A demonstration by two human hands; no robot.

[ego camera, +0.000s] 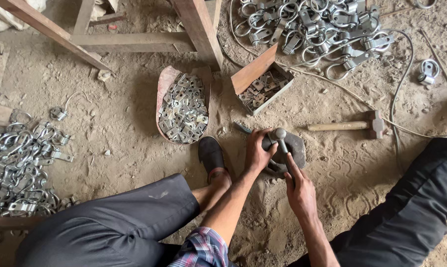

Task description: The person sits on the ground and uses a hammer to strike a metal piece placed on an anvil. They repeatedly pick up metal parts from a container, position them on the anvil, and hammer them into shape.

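I sit on a dirt floor with a dark stone block point(295, 147) between my legs. My left hand point(257, 151) presses down on the block's left side, fingers closed over a small metal ring part that is mostly hidden. My right hand point(298, 190) grips the handle of a metal tool whose rounded head point(280, 133) rests on top of the block. My foot in a dark shoe point(211, 154) lies just left of my left hand.
A hammer point(352, 125) lies right of the block. A tray point(182, 106) and a cardboard box point(263, 89) hold several small metal plates. Piles of metal ring clamps lie at far right point(317, 29) and at left point(21, 165). Wooden frame legs point(199, 27) stand ahead.
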